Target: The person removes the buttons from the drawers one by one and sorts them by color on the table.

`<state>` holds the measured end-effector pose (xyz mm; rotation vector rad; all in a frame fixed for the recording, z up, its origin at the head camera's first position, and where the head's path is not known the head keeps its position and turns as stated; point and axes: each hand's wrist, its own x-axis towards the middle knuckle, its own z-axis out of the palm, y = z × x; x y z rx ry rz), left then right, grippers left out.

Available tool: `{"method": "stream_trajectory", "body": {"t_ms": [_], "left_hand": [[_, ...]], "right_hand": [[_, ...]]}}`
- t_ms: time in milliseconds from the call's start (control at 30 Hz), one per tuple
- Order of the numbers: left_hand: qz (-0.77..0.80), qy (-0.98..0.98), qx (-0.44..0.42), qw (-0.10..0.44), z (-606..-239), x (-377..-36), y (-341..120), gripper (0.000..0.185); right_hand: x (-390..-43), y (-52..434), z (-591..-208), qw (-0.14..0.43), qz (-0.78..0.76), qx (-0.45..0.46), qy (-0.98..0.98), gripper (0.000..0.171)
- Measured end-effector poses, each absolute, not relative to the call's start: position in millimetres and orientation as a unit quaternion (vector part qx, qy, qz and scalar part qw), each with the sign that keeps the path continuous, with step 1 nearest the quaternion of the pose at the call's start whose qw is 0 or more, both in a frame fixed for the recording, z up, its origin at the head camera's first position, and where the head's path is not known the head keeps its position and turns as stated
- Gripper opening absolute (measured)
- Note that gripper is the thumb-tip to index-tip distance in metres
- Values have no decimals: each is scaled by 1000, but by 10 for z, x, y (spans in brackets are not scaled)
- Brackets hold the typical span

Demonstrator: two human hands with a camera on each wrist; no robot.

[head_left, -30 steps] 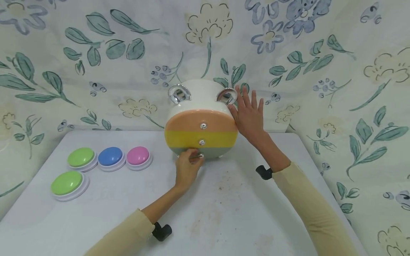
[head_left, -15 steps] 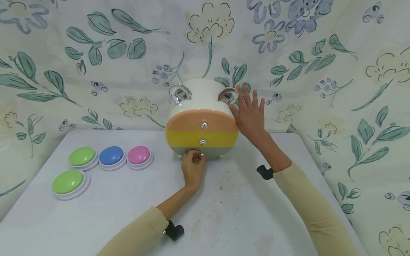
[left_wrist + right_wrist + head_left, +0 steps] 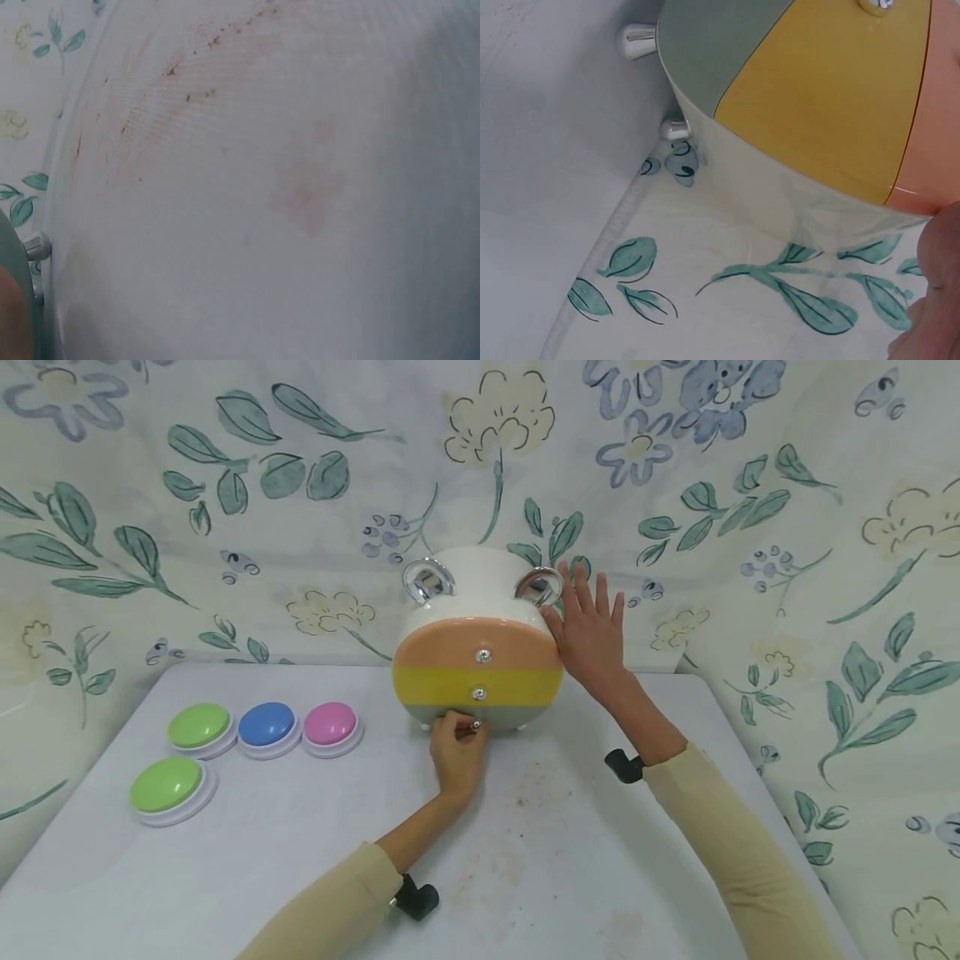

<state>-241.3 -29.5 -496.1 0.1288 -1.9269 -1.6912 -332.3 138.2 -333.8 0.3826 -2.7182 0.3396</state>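
A rounded white drawer box (image 3: pixel 480 583) with two chrome ear-like loops stands at the back of the table. Its front has an orange drawer (image 3: pixel 442 643), a yellow drawer (image 3: pixel 435 687) and a grey-green drawer (image 3: pixel 510 717), each with a silver knob. My left hand (image 3: pixel 456 764) pinches the lowest drawer's knob (image 3: pixel 476 725) between thumb and fingers. All three drawers look closed. My right hand (image 3: pixel 592 635) rests with straight, spread fingers against the box's right side. In the right wrist view, its thumb (image 3: pixel 941 247) lies by the orange drawer's edge.
To the left on the white table (image 3: pixel 300 827) are push buttons: a pink one (image 3: pixel 330 723), a blue one (image 3: pixel 266 724), a green one (image 3: pixel 198 725) and a nearer green one (image 3: pixel 165 783). Floral cloth (image 3: pixel 315 527) hangs behind. Chrome feet (image 3: pixel 637 41) support the box.
My left forearm has swung slightly to the right and the hand has turned more upright at the knob. The right hand and the box have stayed put; the head view shifted slightly.
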Motion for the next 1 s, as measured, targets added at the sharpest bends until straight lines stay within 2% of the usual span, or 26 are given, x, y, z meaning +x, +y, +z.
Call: {"method": "stream_trajectory", "body": {"t_ms": [267,800,1000], "left_hand": [[-632,-729,52,257,-4939,-2226,-308,15],[-674,-720,46,159,-4880,-1434,-360,16],[-687,-712,28,141,-4921,-1311,-379,19]], "right_hand": [[-3324,1385,-3334,184,119,132,-967,66],[-3335,1400,-3345,186,117,138,-966,66],[-3335,1402,-3335,187,120,140,-965,65]]}}
